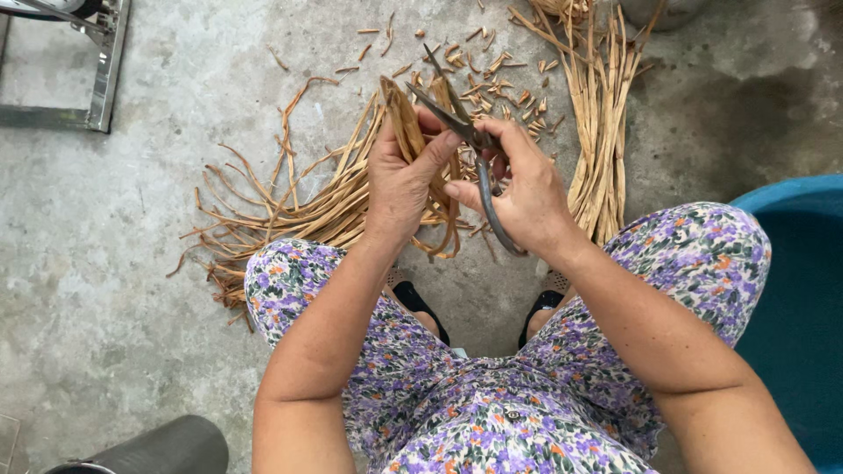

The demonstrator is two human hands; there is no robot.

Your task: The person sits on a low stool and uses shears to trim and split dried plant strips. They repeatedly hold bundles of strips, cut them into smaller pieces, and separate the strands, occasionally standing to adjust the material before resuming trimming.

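My left hand (401,180) grips a small bunch of dried tan plant strips (406,118), their ends pointing up and away from me. My right hand (527,189) holds a pair of dark metal scissors (465,132) by the looped handles. The blades are parted and sit right at the top of the bunch, just above my left fingers. Both hands are over my knees, which are covered by floral purple cloth.
A loose pile of long strips (290,206) lies on the concrete floor to the left, a straighter bundle (601,132) to the right. Short cut bits (500,83) are scattered ahead. A blue tub (795,290) stands at right, a metal frame (105,79) upper left, a grey cylinder (162,448) lower left.
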